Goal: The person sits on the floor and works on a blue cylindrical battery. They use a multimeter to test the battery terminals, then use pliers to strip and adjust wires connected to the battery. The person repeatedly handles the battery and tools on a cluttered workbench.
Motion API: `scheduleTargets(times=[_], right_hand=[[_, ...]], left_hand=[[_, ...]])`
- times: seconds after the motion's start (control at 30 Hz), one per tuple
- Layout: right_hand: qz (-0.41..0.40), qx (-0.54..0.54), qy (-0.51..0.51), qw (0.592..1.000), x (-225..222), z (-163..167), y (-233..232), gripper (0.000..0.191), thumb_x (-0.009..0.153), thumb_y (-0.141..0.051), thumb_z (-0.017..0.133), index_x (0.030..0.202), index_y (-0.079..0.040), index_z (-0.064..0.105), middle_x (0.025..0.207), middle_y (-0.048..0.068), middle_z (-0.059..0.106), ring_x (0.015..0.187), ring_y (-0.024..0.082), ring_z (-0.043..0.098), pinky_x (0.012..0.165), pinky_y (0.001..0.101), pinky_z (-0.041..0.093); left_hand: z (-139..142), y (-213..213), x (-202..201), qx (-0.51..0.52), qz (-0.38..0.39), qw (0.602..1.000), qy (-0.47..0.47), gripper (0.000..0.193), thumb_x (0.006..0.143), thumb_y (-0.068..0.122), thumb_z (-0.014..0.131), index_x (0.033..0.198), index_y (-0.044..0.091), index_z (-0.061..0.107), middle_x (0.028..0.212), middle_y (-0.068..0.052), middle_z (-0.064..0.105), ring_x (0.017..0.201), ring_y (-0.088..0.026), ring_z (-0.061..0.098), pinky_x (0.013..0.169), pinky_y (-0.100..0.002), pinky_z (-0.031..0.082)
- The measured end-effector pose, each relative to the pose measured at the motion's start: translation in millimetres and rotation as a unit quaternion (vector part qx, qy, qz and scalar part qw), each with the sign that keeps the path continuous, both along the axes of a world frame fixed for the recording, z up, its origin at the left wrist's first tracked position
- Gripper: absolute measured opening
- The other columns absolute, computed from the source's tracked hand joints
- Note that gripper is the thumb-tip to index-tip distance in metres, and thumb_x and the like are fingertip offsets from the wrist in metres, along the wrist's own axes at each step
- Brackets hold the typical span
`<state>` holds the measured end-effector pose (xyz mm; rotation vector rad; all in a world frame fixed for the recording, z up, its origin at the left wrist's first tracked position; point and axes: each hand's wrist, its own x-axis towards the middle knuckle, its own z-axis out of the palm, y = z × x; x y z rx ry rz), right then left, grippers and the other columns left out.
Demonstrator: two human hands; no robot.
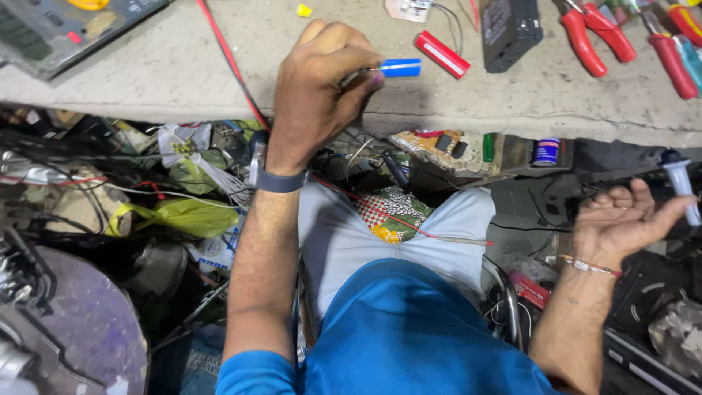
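At the upper left of the frame a grey meter (51, 29) lies on the concrete bench (183, 66), with a red wire (232, 64) running down across the surface toward the clutter of cables and bags below. Just right of that, at upper centre, the left hand (322, 80) is raised over the bench, its fingers pinched closed on a blue cylindrical cell (398, 68); the cell sticks out to the right of the fingertips with its long axis roughly level, pointing toward a red cylindrical cell (442, 54) that lies tilted on the bench just beside it, not touching. Further right sit a black box (510, 29) and red-handled pliers (592, 33) in the upper right corner. At the right edge, lower down and well apart from the blue cell, the right hand (621, 219) is palm up with fingers loosely spread, and a white tube-shaped tool (681, 186) sits at its fingertips; whether it grips this I cannot tell. The left hand is plainly the nearer to both cells.
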<state>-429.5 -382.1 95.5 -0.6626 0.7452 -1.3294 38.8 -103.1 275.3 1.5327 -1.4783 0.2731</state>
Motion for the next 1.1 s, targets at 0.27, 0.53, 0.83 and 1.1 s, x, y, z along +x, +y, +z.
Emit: scheduleTargets(times=[0.27, 0.53, 0.83, 1.1], right_hand=[[-0.106, -0.301, 0.260, 0.911, 64, 61, 47, 0.023, 0.111, -0.018, 0.075, 0.110, -0.002, 0.058, 0.086, 0.005, 0.062, 0.066, 0.010, 0.058, 0.059, 0.0260, 0.048], [-0.105, -0.482, 0.423, 0.760, 104, 155, 40, 0.017, 0.114, -0.005, 0.077, 0.111, 0.005, 0.063, 0.093, 0.006, 0.068, 0.079, 0.010, 0.064, 0.074, 0.0239, 0.053], [-0.024, -0.659, 0.463, 0.592, 176, 216, 30, 0.005, 0.108, 0.003, 0.068, 0.108, 0.008, 0.070, 0.096, 0.014, 0.068, 0.082, 0.017, 0.066, 0.073, 0.0262, 0.053], [0.015, -0.656, 0.386, 0.649, 234, 201, 100, 0.019, 0.098, -0.008, 0.083, 0.110, 0.002, 0.071, 0.095, 0.012, 0.071, 0.076, 0.017, 0.064, 0.066, 0.0288, 0.049]], left_hand=[[7, -1, -9, 0.005, -0.001, 1.000, 0.010, 0.020, 0.087, 0.002, 0.089, 0.099, 0.007, 0.074, 0.102, -0.006, 0.071, 0.096, -0.026, 0.061, 0.083, -0.035, 0.050], [6, 0, -11, 0.016, 0.014, 1.000, 0.013, 0.017, 0.088, 0.003, 0.087, 0.099, 0.007, 0.075, 0.103, -0.008, 0.070, 0.101, -0.029, 0.062, 0.087, -0.039, 0.050], [16, -7, -8, 0.020, -0.007, 1.000, 0.001, 0.026, 0.086, 0.009, 0.087, 0.108, 0.006, 0.074, 0.106, -0.010, 0.069, 0.099, -0.033, 0.059, 0.084, -0.042, 0.048], [7, 2, 6, -0.019, -0.055, 0.989, 0.139, 0.016, 0.092, -0.001, 0.083, 0.104, 0.003, 0.074, 0.104, -0.006, 0.070, 0.093, -0.020, 0.064, 0.080, -0.032, 0.051]])
